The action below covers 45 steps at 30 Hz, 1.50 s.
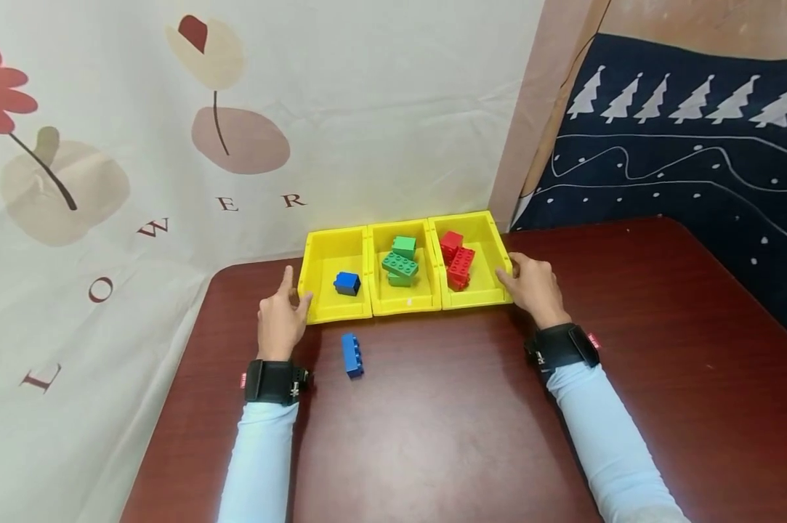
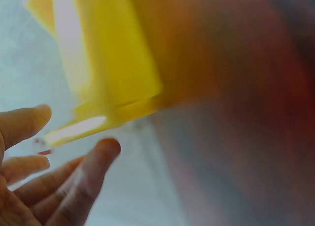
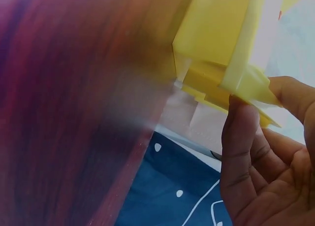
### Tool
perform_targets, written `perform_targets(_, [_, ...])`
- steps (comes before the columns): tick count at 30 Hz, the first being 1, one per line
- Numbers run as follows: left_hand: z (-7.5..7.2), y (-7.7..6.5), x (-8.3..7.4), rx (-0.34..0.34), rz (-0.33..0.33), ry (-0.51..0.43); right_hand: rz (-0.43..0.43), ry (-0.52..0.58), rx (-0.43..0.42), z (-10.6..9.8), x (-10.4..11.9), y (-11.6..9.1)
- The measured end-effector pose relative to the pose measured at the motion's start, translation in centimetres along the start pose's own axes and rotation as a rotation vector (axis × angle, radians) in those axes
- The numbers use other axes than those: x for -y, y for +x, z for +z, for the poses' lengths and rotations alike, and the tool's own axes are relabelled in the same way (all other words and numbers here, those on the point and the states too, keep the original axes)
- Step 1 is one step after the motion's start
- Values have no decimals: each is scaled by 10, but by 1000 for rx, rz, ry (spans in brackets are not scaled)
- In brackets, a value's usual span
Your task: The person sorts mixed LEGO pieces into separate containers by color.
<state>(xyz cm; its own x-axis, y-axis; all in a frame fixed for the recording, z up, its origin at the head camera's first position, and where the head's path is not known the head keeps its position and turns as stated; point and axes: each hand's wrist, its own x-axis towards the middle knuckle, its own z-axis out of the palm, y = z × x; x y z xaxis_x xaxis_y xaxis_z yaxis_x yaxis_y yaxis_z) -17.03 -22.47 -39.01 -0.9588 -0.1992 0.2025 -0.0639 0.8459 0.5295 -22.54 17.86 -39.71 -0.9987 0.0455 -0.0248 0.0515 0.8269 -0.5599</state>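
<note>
Three yellow bins stand side by side at the back of the table. A short blue brick [image 1: 347, 284] lies in the left bin [image 1: 315, 311], several green bricks [image 1: 400, 264] in the middle bin [image 1: 385, 302], and red bricks [image 1: 460, 267] in the right bin [image 1: 487, 293]. My left hand [image 1: 281, 319] is beside the left bin's outer wall, index finger stretched forward; in the left wrist view its fingers [image 2: 106, 149] are spread apart around the rim. With thumb and fingers, my right hand [image 1: 535, 289] pinches the outer rim of the right bin.
A longer blue brick [image 1: 352, 355] lies on the brown table [image 1: 445, 428] in front of the left bin. Behind the bins hangs a pale flower-print cloth [image 1: 393, 131]. A dark blue cloth with white trees [image 1: 681, 160] hangs at the right back.
</note>
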Motion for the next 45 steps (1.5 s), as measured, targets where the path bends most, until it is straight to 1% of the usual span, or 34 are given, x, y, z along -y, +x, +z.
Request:
perform_targets(3, [-17, -9, -9, -104, 18, -23, -23, -6, 3, 1, 4, 3])
perform_targets(4, [-22, -12, -13, -131, 36, -36, -23, -2, 8, 1, 5, 3])
perform_targets(6, [-31, -19, -22, -164, 102, -69, -9, 6, 20, 1, 6, 4])
perform_targets(7, [-34, -22, -27, -158, 133, -81, 0, 11, 25, 0, 6, 5])
perform_targets(9, [-38, -30, -37, -116, 188, -85, 25, 21, 39, -1, 4, 5])
perform_targets(11, [-39, -37, -48, -45, 221, -70, 43, 34, 55, -3, 2, 4])
perform_targets(13, [-38, -44, -57, 41, 209, -38, 48, 40, 64, -3, 1, 4])
perform_targets(15, [-34, -50, -64, 124, 182, 8, 44, 46, 73, -2, 0, 4])
perform_targets(17, [-27, -54, -69, 200, 161, 63, 44, 43, 78, -2, -1, 4])
perform_targets(20, [-16, -59, -74, 309, 135, 164, 54, 41, 92, -2, -1, 5])
perform_targets(22, [-10, -61, -75, 367, 133, 232, 63, 45, 99, -1, -1, 5])
perform_targets(25, [-4, -62, -76, 447, 125, 295, 69, 47, 98, -1, -1, 5])
perform_targets(28, [1, -63, -76, 493, 126, 310, 64, 41, 90, -1, -1, 5])
perform_targets(31, [6, -62, -76, 514, 126, 301, 58, 35, 90, -2, -2, 6])
perform_targets(38, [9, -59, -77, 533, 92, 276, 56, 42, 87, -3, -2, 5])
perform_targets(42, [9, -59, -76, 545, 98, 268, 49, 37, 85, -2, -2, 5])
perform_targets(45, [9, -59, -75, 540, 110, 265, 50, 34, 87, -2, -2, 5])
